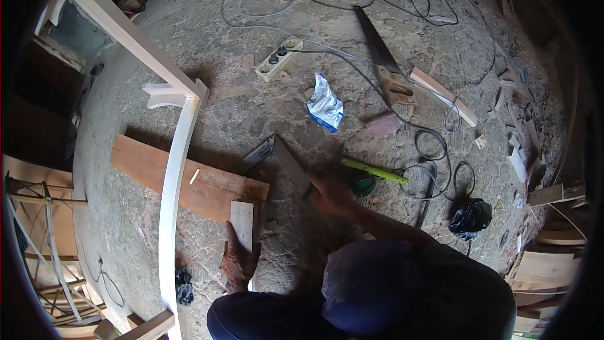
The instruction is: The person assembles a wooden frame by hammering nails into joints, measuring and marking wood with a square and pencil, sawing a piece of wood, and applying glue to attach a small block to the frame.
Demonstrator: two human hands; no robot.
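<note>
My left hand (pixel 238 263) grips a short pale wood strip (pixel 242 215), one finger stretched along its left edge. The strip's upper end overlaps a wide reddish-brown board (pixel 148 162) lying on the floor. My right hand (pixel 333 194), dark and partly blurred, is closed at the near end of a flat grey-bladed tool (pixel 290 162) with some green by the fingers. A metal straightedge (pixel 258 153) meets the blade's far tip at an angle. Just beyond the right hand lie a yellow-green bar (pixel 375 170) and a dark green object (pixel 363 186).
A long pale wooden frame (pixel 171 195) crosses over the board on the left. Farther off lie a power strip (pixel 279 58), a crumpled white-blue wrapper (pixel 325 104), a wood-handled saw (pixel 382 50) and looping cables (pixel 434 141). A black plastic bag (pixel 470 217) is at right.
</note>
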